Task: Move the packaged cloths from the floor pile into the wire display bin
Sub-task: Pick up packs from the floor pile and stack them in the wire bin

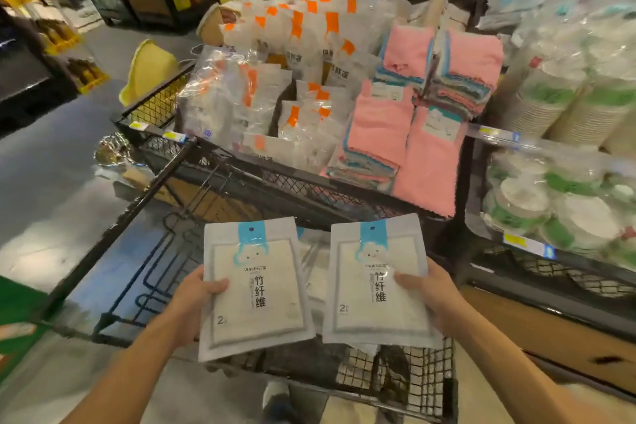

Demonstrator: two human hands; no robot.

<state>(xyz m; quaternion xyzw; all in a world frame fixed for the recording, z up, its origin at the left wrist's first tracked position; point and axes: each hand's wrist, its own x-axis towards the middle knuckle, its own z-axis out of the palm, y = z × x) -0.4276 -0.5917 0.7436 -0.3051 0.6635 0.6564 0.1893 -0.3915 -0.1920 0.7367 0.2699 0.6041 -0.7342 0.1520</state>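
Hands at the wire display bin (241,179), head view: the left hand (192,303) grips one packaged cloth (253,289) by its left edge, thumb curled over the front and the other fingers hidden behind it; the right hand (430,289) grips a second packaged cloth (377,280) by its right edge in the same way. Both packs are held flat and upright, side by side, just in front of and below the bin's near rim, not yet in it. More packs show in the gap between the two and under the right one, too covered to count. The bin's lower mesh and a shoe beneath it are partly screened by the packs.

Each pack is a flat white pouch with a blue header carrying a cloud face, the printed characters 竹纤维 down the front and a "2" at the lower left; smaller lettering is unreadable. A pale square cloth shows through the clear window.

Inside the bin, to the left, lie glossy clear bags with orange tags (275,79), their print too blurred to read. To the right, stacks of pink cloths (433,155) with scalloped, multicoloured edges overhang the rim. Right of the bin, shelves hold wrapped paper bowls and plates (564,93). Yellow-and-blue price tags on the rim are illegible.
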